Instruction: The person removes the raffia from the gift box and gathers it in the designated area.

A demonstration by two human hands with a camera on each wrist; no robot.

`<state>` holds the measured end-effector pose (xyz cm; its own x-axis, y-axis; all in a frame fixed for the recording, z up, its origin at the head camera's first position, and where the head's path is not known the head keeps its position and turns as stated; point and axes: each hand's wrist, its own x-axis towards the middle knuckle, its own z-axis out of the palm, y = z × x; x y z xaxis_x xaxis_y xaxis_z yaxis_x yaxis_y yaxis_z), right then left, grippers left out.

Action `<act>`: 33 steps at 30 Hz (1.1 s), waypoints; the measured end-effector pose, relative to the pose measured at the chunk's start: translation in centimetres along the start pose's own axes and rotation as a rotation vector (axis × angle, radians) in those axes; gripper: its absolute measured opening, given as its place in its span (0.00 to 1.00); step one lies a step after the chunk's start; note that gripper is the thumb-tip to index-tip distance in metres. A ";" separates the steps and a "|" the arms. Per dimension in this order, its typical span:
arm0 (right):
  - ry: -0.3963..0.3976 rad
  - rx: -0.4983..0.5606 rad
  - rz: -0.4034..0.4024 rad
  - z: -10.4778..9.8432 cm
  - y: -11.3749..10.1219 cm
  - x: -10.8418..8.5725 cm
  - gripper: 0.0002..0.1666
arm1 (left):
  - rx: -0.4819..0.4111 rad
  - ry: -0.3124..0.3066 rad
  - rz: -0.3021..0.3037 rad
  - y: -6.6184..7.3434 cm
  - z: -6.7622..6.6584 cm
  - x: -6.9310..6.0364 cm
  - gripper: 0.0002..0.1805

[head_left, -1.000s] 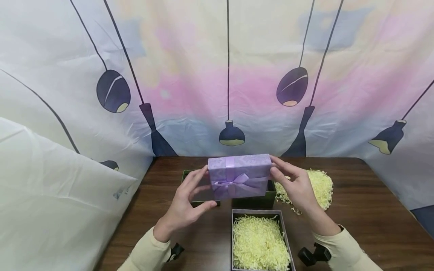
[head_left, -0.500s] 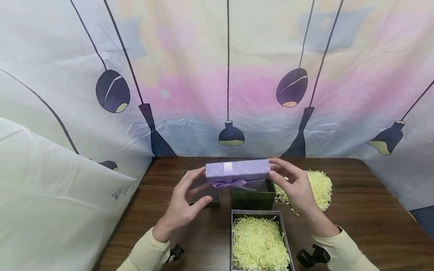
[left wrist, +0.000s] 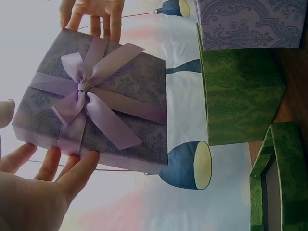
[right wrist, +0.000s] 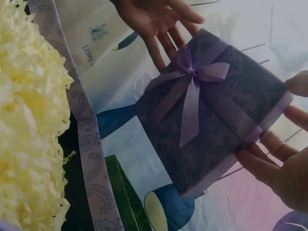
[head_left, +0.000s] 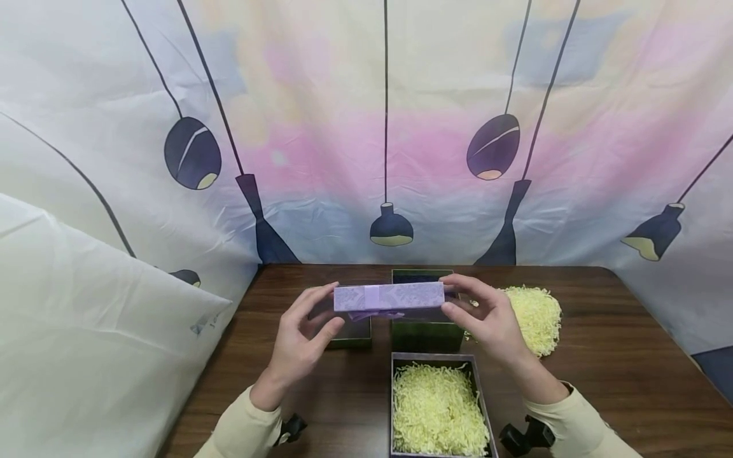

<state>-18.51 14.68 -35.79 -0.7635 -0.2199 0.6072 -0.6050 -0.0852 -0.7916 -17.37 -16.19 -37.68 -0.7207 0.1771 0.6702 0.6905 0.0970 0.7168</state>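
Observation:
Both hands hold a lilac patterned gift box lid in the air above the table. In the head view its narrow edge faces me, and the lid [head_left: 395, 296] covers part of what lies behind. A satin ribbon bow [left wrist: 83, 87] sits on its broad face, clear in both wrist views. The left hand [head_left: 298, 340] has its fingers along the lid's left side, the thumb standing apart. At the right end, the right hand [head_left: 492, 321] grips it between thumb and fingers. Below stands an open lilac box [head_left: 433, 357] filled with yellow shredded paper [head_left: 439, 410].
Behind the lilac box is an open green box [head_left: 426, 337]. A shallow green piece [head_left: 350, 343], partly hidden by the left hand, lies to its left. Loose shredded paper [head_left: 535, 321] is heaped at right on the wooden table [head_left: 618, 356]. A printed cloth [head_left: 343, 159] hangs behind.
The lid has tilted until its bow face turned out of sight in the head view, leaving its edge towards me. Both hands have shifted slightly left with it.

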 end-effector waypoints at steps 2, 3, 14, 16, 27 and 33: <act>-0.029 -0.003 0.006 0.1 0.0 0.0 0.21 | 0.017 0.015 -0.005 0.0 -0.2 0.0 0.27; -0.040 -0.004 0.014 0.1 0.0 -0.1 0.21 | 0.021 0.021 -0.008 0.0 -0.4 0.0 0.26; -0.115 -0.038 -0.062 1.2 0.2 0.0 0.23 | 0.018 0.001 -0.058 0.4 -2.3 -0.8 0.24; -0.131 -0.057 -0.109 1.5 0.2 0.1 0.24 | 0.018 -0.003 -0.062 0.5 -2.6 -1.1 0.23; -0.200 -0.102 -0.217 2.7 0.5 0.6 0.24 | 0.022 -0.021 -0.067 0.5 -4.0 -2.2 0.23; -0.216 -0.158 -0.213 3.3 0.4 0.5 0.23 | 0.029 -0.005 -0.070 0.4 -4.5 -2.8 0.23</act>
<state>-18.38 11.37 -36.07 -0.5612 -0.4152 0.7160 -0.7859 -0.0038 -0.6183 -15.38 -21.07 -38.44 -0.7671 0.1737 0.6176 0.6399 0.1377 0.7560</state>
